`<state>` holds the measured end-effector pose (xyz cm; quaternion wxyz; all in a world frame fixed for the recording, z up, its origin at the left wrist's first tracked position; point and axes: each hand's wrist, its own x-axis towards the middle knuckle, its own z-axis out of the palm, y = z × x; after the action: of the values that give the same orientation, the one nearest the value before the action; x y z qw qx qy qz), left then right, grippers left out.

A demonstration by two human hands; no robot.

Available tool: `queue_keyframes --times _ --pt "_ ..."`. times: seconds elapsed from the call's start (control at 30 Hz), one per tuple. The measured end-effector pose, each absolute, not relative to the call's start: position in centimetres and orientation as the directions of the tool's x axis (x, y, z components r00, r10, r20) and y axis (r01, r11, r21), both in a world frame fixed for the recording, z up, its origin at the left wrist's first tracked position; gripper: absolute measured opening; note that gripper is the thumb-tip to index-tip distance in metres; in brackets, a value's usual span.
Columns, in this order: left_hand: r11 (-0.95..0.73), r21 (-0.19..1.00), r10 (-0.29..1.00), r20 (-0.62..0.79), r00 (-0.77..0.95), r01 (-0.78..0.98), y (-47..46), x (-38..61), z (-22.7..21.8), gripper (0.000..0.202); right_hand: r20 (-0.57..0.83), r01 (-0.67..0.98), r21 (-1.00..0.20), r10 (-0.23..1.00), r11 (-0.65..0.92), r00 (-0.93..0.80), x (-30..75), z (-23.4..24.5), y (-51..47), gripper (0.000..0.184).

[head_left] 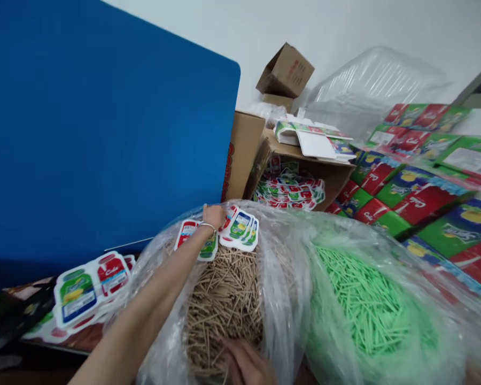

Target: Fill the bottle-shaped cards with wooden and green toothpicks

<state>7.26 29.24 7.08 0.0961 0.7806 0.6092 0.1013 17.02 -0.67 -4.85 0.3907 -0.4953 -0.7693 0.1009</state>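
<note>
A: And there was the left hand (214, 215), over on the far side, curled mostly closed among the cards (240, 230)! Did it have one?

B: Couldn't tell; its fingertips were hidden. The right hand (246, 363) was down near, fingers close together and slightly bent, tips at the brown sticks (224, 299). Whether it had pinched any, I couldn't tell either.

A: Why were the cards up there?

B: For reach, I'd say: cards on the far end of the brown sticks, near end uncovered. And the clear bag (284, 289) gaped wide, probably so a hand could dip in while its walls held everything together.

A: And the look of it all?

B: Flat cards, white-edged, red and green on the front, the right-hand ones fanned in overlapping layers! The brown sticks were thin, straight, jumbled every which way. To the right, green sticks (363, 305) lay in a second bag (328, 342).
</note>
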Motion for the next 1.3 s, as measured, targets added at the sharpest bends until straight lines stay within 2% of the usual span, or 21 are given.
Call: queue_keyframes --times 0.1,0.23,0.33,0.43,0.47,0.53,0.57,0.6,0.67,0.7,0.77,0.9,0.97,1.03,1.07,1.13,1.17,1.2,1.23,1.3 --pt "-0.323 0.293 0.944 0.162 0.286 0.9 28.1 7.3 7.9 0.026 0.476 0.69 -0.553 0.857 0.467 -0.198 18.7 -2.9 -0.8 0.028" --pt "-0.429 0.367 0.89 0.327 0.317 0.826 26.0 6.8 10.1 0.024 0.487 0.694 -0.6 0.87 0.398 -0.078 20.8 -0.7 -0.4 0.024" --pt "-0.487 0.459 0.863 0.381 0.331 0.743 23.0 5.5 12.0 0.039 0.452 0.661 -0.711 0.876 0.24 0.169 21.6 0.3 0.2 0.026" --pt "-0.529 0.556 0.847 0.395 0.357 0.641 18.4 3.9 13.0 0.045 0.387 0.499 -0.854 0.821 0.148 0.419 21.6 1.2 1.2 0.042" --pt "-0.527 0.669 0.848 0.377 0.372 0.524 16.6 3.3 12.9 0.04 0.366 0.445 -0.884 0.807 0.144 0.464 21.5 1.4 1.5 0.049" --pt "-0.436 0.826 0.86 0.265 0.437 0.358 12.9 2.5 12.0 0.031 0.317 0.389 -0.914 0.804 0.118 0.504 21.0 1.8 1.9 0.054" --pt "-0.344 0.884 0.876 0.181 0.447 0.317 11.1 2.1 11.1 0.028 0.275 0.374 -0.924 0.822 0.082 0.499 20.6 1.9 2.0 0.05" --pt "-0.244 0.931 0.892 0.105 0.439 0.272 9.3 1.9 9.9 0.025 0.216 0.355 -0.934 0.85 0.038 0.48 20.1 1.9 2.0 0.044" --pt "0.06 0.994 0.921 -0.091 0.378 0.093 6.3 1.3 7.0 0.023 0.071 0.284 -0.958 0.917 -0.047 0.393 18.9 1.3 1.6 0.037" --pt "0.208 0.978 0.913 -0.192 0.36 -0.006 5.0 1.1 5.4 0.029 0.004 0.241 -0.967 0.945 -0.079 0.326 18.3 0.8 1.2 0.037" --pt "0.39 0.92 0.867 -0.348 0.357 -0.05 2.9 0.5 2.3 0.037 -0.091 0.189 -0.974 0.979 -0.125 0.18 17.3 -0.5 0.3 0.04" --pt "0.473 0.874 0.876 -0.454 0.165 -0.11 0.3 -0.5 -1.7 0.044 -0.195 0.262 -0.952 0.974 -0.16 -0.114 17.3 -2.1 -0.4 0.039" --pt "0.515 0.854 0.855 -0.506 0.114 -0.07 -0.1 -0.9 -2.5 0.046 -0.174 0.33 -0.935 0.978 -0.128 -0.114 18.1 -1.7 0.7 0.037" --pt "0.546 0.837 0.833 -0.547 0.081 0.028 0.0 -1.2 -2.9 0.048 -0.044 0.459 -0.888 0.999 -0.037 -0.005 18.5 -0.8 2.6 0.036" --pt "0.54 0.838 0.835 -0.545 0.073 0.086 0.1 -1.3 -2.9 0.048 0.058 0.574 -0.818 0.998 0.037 0.017 18.3 -0.3 3.8 0.034" --pt "0.489 0.849 0.856 -0.511 0.077 0.198 0.5 -1.4 -2.9 0.047 0.18 0.828 -0.529 0.978 0.186 -0.105 17.5 0.1 6.2 0.028" --pt "0.457 0.855 0.867 -0.489 0.092 0.244 0.6 -1.4 -3.0 0.047 0.161 0.905 -0.347 0.967 0.244 -0.199 16.8 0.1 7.3 0.027" --pt "0.426 0.858 0.876 -0.471 0.108 0.285 0.7 -1.4 -3.0 0.047 0.137 0.929 -0.249 0.959 0.275 -0.248 16.1 -0.1 8.2 0.026" --pt "0.403 0.858 0.88 -0.459 0.121 0.318 0.7 -1.3 -3.1 0.047 0.117 0.939 -0.179 0.954 0.293 -0.275 15.4 -0.4 9.0 0.026" --pt "0.39 0.853 0.878 -0.458 0.14 0.346 0.6 -1.1 -3.4 0.048 0.109 0.944 -0.123 0.95 0.305 -0.293 14.2 -1.4 10.0 0.026"
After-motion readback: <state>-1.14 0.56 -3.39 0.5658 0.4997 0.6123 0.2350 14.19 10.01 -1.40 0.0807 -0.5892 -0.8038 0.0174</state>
